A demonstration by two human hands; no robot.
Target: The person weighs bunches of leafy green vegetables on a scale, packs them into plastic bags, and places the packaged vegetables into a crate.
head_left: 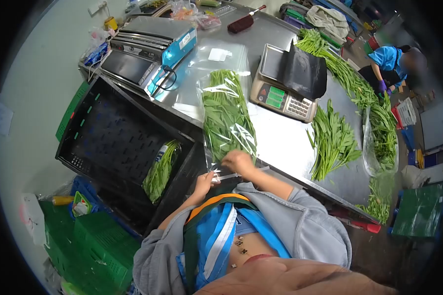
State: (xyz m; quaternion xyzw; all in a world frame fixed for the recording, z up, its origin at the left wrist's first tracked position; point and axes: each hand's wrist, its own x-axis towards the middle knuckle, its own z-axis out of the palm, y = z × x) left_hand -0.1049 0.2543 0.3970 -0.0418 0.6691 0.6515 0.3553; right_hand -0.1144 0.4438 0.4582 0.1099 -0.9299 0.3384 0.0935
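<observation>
The bag of greens [229, 115] lies over the desk's [283, 140] near edge. The left hand's [203, 186] fingers pinch its end; I can't tell about the right hand's [238, 162]. A loose pinch could spill greens.

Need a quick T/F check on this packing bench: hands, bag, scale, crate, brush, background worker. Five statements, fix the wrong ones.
1. The left hand and right hand are both at the near end of the clear bag of leafy greens. True.
2. The black crate has no greens in it. False: a packaged bundle of greens lies in the black crate.
3. The digital scale stands between that bag and a loose bunch of greens. True.
4. The dark red brush lies on top of the scale. False: the dark red brush lies on the metal table.
5. The person in the background wears purple gloves. True.
</observation>
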